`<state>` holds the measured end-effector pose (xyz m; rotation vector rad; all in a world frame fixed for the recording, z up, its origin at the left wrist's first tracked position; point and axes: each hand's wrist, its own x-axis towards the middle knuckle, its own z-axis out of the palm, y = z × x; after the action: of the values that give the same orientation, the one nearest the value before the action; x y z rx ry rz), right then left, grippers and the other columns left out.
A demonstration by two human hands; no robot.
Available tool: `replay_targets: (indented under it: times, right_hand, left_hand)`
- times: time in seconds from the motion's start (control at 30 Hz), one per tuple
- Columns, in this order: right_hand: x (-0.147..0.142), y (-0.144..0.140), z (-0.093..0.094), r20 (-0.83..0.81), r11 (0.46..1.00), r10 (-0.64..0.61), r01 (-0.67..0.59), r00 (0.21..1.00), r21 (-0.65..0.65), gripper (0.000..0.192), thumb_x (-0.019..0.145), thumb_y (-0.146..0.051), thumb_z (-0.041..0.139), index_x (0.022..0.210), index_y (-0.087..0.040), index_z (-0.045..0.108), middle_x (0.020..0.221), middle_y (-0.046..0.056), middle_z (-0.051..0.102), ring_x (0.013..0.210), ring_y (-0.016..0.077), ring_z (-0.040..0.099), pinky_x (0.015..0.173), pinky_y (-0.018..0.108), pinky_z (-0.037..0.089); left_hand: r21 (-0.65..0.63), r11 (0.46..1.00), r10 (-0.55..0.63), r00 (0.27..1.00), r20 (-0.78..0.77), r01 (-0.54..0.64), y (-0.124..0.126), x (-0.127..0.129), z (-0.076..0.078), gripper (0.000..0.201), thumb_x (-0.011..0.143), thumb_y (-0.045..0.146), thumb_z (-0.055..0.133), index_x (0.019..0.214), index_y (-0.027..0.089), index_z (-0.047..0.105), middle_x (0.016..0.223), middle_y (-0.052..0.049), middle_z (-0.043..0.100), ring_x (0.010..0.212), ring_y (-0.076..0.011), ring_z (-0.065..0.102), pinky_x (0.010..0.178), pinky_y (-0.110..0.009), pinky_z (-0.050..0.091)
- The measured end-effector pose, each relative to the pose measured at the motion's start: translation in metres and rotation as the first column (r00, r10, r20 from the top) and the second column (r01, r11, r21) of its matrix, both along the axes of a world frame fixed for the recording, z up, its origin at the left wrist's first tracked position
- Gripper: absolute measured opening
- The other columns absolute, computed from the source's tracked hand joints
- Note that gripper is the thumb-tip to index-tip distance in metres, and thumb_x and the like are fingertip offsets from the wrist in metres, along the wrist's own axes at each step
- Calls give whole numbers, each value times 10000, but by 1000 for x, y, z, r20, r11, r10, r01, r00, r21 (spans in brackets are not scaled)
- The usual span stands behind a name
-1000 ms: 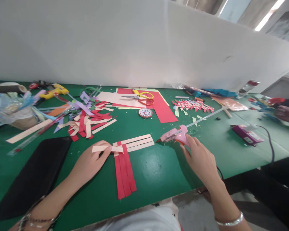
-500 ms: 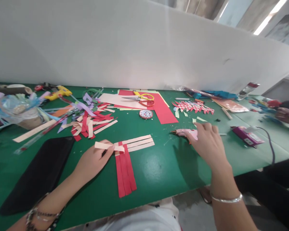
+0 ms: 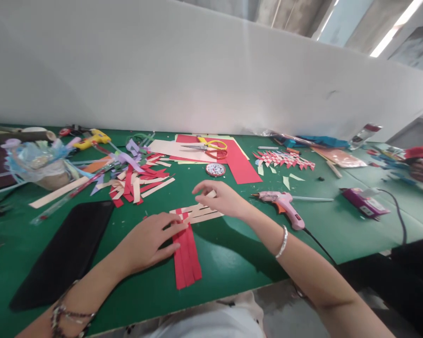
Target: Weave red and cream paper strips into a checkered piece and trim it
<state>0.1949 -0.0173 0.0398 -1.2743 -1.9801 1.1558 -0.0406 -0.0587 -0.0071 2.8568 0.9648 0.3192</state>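
1. Two hands work: the left hand point(image 3: 144, 241), fingers loosely spread, lies where red strips point(image 3: 187, 263) and pale strips point(image 3: 207, 218) cross.
2. The right hand point(image 3: 223, 199) curls above the pale strips; one cannot tell if it grips any.
3. Light left-finger pressure should hold this crossing flat and square, so the strips lie even.

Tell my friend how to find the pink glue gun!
Over the green table, find the right hand, with a silver bracelet on its wrist. Right of that hand, the pink glue gun lies on its side, nozzle pointing left, a pale stick poking out behind. Its pink body sets it apart from the yellow glue gun at the back left and the purple box farther right.
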Motion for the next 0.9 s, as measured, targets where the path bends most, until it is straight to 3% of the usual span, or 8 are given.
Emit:
replay_targets:
  times: [0.13,0.3,0.47,0.77,0.9]
  right_hand:
    - [19,-5,-10,-5,998,-47,47,999,33,172,754,-184,528,907,-154,601,716,-37,513,518,51,396,522,196,344]
    - [32,-13,-29,127,982,-117,95,985,164,142,756,-135,508,854,-163,607,691,-32,520,587,80,458,567,200,347]
    - [35,-17,-41,237,968,-150,94,960,235,133,775,-110,527,869,-166,602,694,-26,534,587,88,459,584,203,350]
    - [39,-25,-45,293,926,-105,-14,950,378,167,829,-60,446,852,-171,569,811,15,531,631,99,459,610,206,357]
    - [40,-29,-44,312,923,-146,16,939,384,149,837,-80,451,865,-176,561,799,20,560,647,114,485,608,213,352]
  left_hand:
    - [2,998,-67,995,-67,67,-2,-1,-1,411,878,408,476,1271,293,506,1239,-84,549,1067,-252,537,867,-371,447]
    - [48,995,-81,992,-97,86,-3,-5,-7,531,855,548,476,1340,339,431,1357,-79,469,1170,-289,468,950,-429,396]
    - [60,995,-73,992,-100,79,-5,-7,-8,534,851,567,470,1337,348,438,1366,-82,459,1187,-296,457,950,-434,399]
    - [61,996,-56,990,-128,64,-8,-6,-6,559,830,560,506,1343,353,429,1378,-69,457,1186,-302,454,938,-442,412]
    - [72,995,-63,989,-134,73,-8,-5,-5,560,833,553,504,1344,337,433,1378,-57,470,1178,-302,451,941,-445,410]
